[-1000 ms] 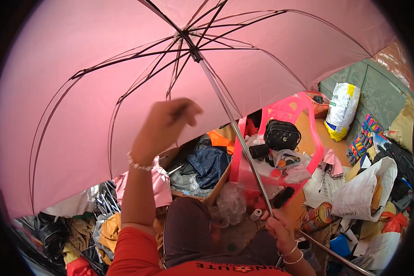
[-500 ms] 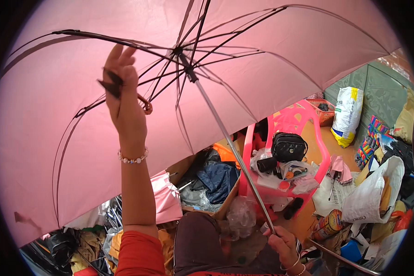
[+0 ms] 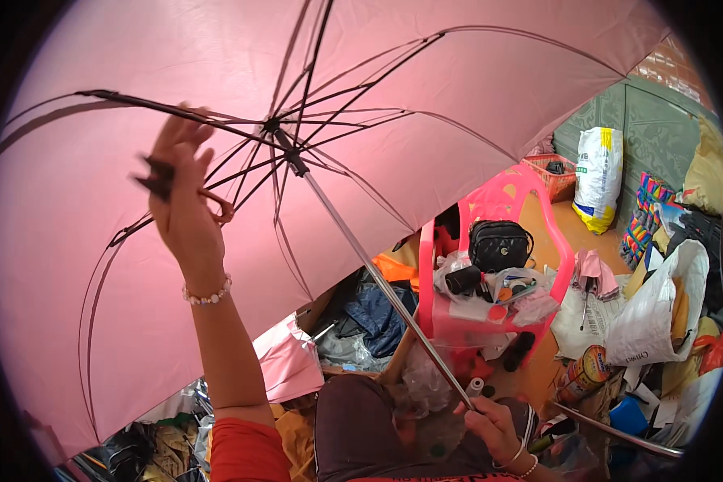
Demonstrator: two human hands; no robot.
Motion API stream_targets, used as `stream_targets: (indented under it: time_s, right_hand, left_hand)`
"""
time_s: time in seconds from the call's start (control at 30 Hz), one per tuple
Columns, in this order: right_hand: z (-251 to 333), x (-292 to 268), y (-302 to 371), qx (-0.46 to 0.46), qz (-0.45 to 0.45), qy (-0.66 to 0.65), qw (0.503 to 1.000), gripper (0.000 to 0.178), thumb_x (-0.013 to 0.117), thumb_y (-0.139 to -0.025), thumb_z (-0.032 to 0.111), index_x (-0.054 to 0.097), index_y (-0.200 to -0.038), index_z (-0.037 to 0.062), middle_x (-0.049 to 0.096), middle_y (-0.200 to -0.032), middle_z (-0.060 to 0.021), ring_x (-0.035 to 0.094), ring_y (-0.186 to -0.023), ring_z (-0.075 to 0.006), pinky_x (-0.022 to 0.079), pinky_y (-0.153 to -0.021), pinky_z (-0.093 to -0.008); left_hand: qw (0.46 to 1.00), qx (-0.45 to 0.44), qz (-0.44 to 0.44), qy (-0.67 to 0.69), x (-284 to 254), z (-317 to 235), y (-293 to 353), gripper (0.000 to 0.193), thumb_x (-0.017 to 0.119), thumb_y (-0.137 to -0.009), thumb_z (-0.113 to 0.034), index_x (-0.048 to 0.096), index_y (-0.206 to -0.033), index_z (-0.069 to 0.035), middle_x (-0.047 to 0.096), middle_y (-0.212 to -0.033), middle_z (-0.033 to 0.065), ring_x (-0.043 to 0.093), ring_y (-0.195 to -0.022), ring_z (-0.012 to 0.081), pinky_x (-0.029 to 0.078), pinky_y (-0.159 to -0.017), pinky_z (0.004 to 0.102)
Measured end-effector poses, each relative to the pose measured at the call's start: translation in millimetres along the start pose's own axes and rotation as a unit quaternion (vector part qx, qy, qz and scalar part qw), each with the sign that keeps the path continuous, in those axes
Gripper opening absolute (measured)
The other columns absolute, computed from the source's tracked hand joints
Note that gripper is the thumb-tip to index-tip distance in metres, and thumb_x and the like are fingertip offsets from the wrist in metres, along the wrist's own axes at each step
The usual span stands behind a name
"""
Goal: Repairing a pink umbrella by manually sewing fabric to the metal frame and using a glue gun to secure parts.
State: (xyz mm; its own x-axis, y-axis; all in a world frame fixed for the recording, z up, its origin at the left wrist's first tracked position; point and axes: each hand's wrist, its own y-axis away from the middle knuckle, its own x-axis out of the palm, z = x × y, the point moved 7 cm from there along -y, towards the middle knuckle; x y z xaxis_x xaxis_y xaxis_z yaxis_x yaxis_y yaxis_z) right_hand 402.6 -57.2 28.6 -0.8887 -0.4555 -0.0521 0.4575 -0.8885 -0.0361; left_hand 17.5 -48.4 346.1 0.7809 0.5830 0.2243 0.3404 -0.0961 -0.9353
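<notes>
A pink umbrella (image 3: 241, 40) is spread open above me, its dark ribs meeting around the metal shaft (image 3: 363, 249). My left hand (image 3: 186, 193) is raised under the canopy, fingertips at a dark rib (image 3: 149, 104). Scissors (image 3: 159, 177) appear to be tucked in that hand, dark pointed blades on one side and a copper-coloured loop on the other; motion blurs them. Low on the right, my right hand (image 3: 492, 430) is closed around the lower end of the shaft. Just above its fingers shows a small white cylinder (image 3: 475, 387).
A pink plastic chair (image 3: 566, 269) carries a black bag (image 3: 500, 245) and plastic-wrapped items. Behind it are a red basket (image 3: 550, 175) and a white-and-yellow sack (image 3: 598, 181). A folded pink umbrella (image 3: 289, 357) lies left of a box with dark cloth (image 3: 377, 317). Clutter covers the right side.
The canopy and its rib hub have shifted left and slightly down in view. My left hand has moved left and down with the scissors. My right hand keeps its hold on the shaft.
</notes>
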Motion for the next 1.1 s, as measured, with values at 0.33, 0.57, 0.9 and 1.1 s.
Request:
stream_targets:
  time_s: [0.33,0.57,0.9,1.1]
  right_hand:
    - [-33.5,-3.1,-23.3,-0.002,0.039,-0.015,0.999,0.023,0.057,-0.099,0.016,0.067,-0.113,0.0011,0.053,-0.079,0.0027,0.046,-0.071,-0.0047,0.036,-0.063,-0.0225]
    - [-23.5,-12.3,-28.8,-0.001,0.055,-0.036,0.998,0.026,0.053,-0.099,0.016,0.065,-0.114,-0.0023,0.05,-0.073,0.005,0.04,-0.064,-0.0027,0.031,-0.058,-0.021]
    - [-35.0,-14.2,-24.6,0.023,0.064,-0.045,0.997,0.024,0.056,-0.099,0.016,0.068,-0.115,0.0007,0.056,-0.081,0.003,0.046,-0.073,-0.004,0.037,-0.065,-0.0215]
    - [-37.6,-12.9,-24.6,0.04,0.084,-0.075,0.993,0.024,0.056,-0.1,0.018,0.068,-0.114,0.0017,0.058,-0.085,0.0031,0.047,-0.077,-0.0038,0.038,-0.068,-0.0211]
  left_hand:
    - [0.948,-0.288,0.126,-0.044,16.8,67.9,115.2,0.046,0.045,-0.11,-0.035,0.062,-0.126,0.003,0.073,-0.088,0.0133,0.061,-0.055,0.0126,0.044,-0.043,0.0224]
    - [0.943,-0.313,0.063,0.095,52.2,113.6,103.5,0.045,0.049,-0.108,-0.037,0.063,-0.129,0.0,0.073,-0.087,0.0093,0.055,-0.052,0.0066,0.036,-0.037,0.0203]
    - [0.937,-0.33,0.046,0.103,48.8,110.7,102.2,0.044,0.05,-0.108,-0.037,0.064,-0.129,-0.001,0.073,-0.086,0.0083,0.058,-0.056,0.0072,0.045,-0.045,0.0205]
    - [0.942,-0.293,0.016,0.163,46.8,123.9,108.4,0.045,0.049,-0.108,-0.04,0.062,-0.133,-0.004,0.073,-0.094,0.0076,0.068,-0.069,0.0128,0.054,-0.06,0.0234]
